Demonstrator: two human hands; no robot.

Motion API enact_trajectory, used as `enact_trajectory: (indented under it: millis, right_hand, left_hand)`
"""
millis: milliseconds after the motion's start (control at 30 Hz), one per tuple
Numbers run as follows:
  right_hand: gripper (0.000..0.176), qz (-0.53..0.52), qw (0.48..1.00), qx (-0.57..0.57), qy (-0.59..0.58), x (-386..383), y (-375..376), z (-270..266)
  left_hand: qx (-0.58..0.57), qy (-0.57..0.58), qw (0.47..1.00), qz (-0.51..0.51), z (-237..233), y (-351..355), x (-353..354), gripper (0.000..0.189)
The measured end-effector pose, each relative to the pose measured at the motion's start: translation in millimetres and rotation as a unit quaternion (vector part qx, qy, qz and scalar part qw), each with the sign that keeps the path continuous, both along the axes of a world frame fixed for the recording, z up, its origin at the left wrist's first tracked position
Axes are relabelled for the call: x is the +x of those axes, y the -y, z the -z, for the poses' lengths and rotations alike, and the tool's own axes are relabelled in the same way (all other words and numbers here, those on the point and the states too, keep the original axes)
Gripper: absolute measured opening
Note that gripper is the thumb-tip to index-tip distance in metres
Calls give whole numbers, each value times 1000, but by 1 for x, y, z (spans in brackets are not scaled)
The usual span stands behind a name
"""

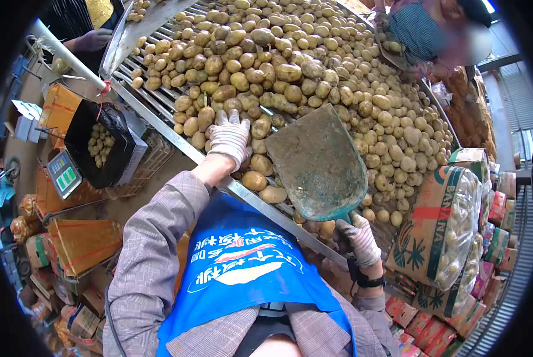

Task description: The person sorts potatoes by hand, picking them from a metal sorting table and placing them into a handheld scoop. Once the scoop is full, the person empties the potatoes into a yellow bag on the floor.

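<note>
Potatoes [288, 72] lie heaped over a slatted metal sorting table [149, 102]. My left hand [229, 138], in a striped glove, rests with fingers spread on potatoes near the table's front rail. In my right hand [361, 239], also gloved, is the handle of a shovel [320, 160] with a worn, dirt-stained green blade. The blade lies face up over the potatoes and slats, and nothing sits on it. Its handle is mostly hidden by my right hand and its lower edge hangs near the front rail.
Left stand a black-lined box of potatoes [100, 146] and a digital scale [65, 172]. Banana cartons [427, 226] are stacked at right. One co-worker's gloved hand [94, 40] is at upper left; another person [418, 35] leans in at upper right. The metal rail [177, 138] runs before me.
</note>
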State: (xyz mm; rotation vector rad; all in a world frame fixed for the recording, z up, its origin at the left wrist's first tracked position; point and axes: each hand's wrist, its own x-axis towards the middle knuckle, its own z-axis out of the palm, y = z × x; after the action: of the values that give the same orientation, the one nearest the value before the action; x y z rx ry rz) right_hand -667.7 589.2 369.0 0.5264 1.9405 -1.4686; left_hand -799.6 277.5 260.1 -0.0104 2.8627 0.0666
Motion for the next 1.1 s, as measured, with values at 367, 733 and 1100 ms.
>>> enact_trajectory:
  millis: [367, 733, 1100]
  right_hand:
    - [18, 18, 998, -27, 54, -5, 23, 1]
    - [18, 81, 991, -89, 66, 17, -11, 37]
    - [23, 21, 995, -79, 64, 14, -5, 35]
  left_hand:
    - [433, -113, 881, 152, -53, 8, -9, 62]
    - [63, 62, 939, 332, 4, 32, -60, 54]
    - [78, 38, 994, 69, 62, 5, -76, 51]
